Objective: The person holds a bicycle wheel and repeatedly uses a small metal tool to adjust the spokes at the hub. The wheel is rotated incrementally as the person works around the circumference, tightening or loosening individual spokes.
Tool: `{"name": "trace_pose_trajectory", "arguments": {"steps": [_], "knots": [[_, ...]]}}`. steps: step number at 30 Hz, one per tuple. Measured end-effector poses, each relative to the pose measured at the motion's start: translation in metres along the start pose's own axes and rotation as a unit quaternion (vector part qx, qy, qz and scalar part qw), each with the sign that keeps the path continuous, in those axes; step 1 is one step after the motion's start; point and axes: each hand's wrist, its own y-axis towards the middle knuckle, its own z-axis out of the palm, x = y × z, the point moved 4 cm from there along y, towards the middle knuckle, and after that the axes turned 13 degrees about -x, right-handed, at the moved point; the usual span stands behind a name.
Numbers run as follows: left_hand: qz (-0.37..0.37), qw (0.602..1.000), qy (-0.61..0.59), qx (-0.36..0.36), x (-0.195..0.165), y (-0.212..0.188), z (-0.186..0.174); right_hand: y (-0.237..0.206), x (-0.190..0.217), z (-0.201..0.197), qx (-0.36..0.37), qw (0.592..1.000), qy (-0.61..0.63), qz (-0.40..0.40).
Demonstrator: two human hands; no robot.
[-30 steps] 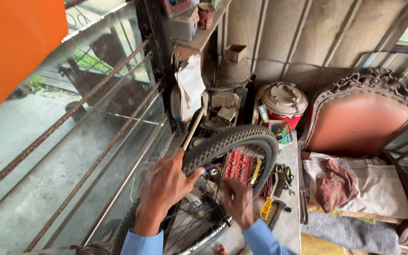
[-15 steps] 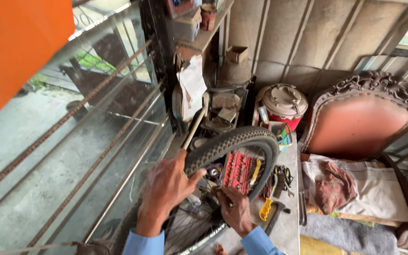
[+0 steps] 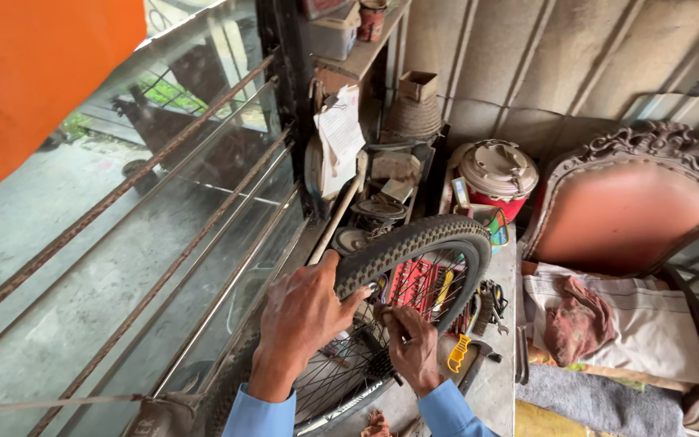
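Bicycle wheel with knobby black tyre stands tilted on a cluttered grey workbench, leaning toward the glass pane with rusty bars on the wheel's left. Behind the wheel: shelf unit stacked with papers, a woven basket and small boxes; a red pot with a metal lid just right of that. Right of the wheel, an ornate chair with salmon upholstery, striped cloth and a reddish rag on its seat. A red socket tray shows through the spokes; pliers and a yellow-handled tool lie on the bench just beside the rim.

Left hand: fingers curled over the tyre tread at the near side, thumb up along the tyre, gripping it. Wrist straight, blue sleeve, forearm coming up from the bottom edge.

Right hand: inside the wheel among the spokes, fingers pinched on something small near the rim; cannot tell what it is. Back of the hand faces the camera, wrist bent upward.
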Motion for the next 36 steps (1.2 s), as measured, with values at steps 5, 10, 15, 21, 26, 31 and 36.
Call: {"name": "trace_pose_trajectory", "arguments": {"steps": [5,10,15,21,26,31,36], "knots": [[-0.014,0.999,-0.003,0.043,-0.010,0.000,0.003,0.032,-0.028,-0.006,-0.036,0.997,-0.044,0.058],[-0.024,0.998,-0.006,0.057,-0.002,-0.002,0.007,0.039,-0.030,0.003,-0.013,0.996,-0.070,0.056],[-0.002,1.000,0.011,-0.004,0.006,-0.001,0.005,-0.014,-0.008,0.002,0.007,1.000,0.007,0.009],[-0.009,0.999,0.029,0.029,0.007,-0.005,0.009,-0.005,0.001,-0.028,-0.044,0.996,-0.046,0.057],[0.031,0.999,0.017,-0.032,0.002,-0.002,0.007,0.007,0.041,-0.032,-0.029,1.000,0.005,-0.006],[0.000,1.000,-0.013,0.028,-0.004,0.001,0.009,0.033,0.059,-0.008,-0.024,0.998,0.021,-0.059],[0.014,0.999,-0.038,-0.028,-0.011,-0.005,-0.006,0.041,0.064,-0.006,-0.046,0.997,0.050,-0.035]]}}
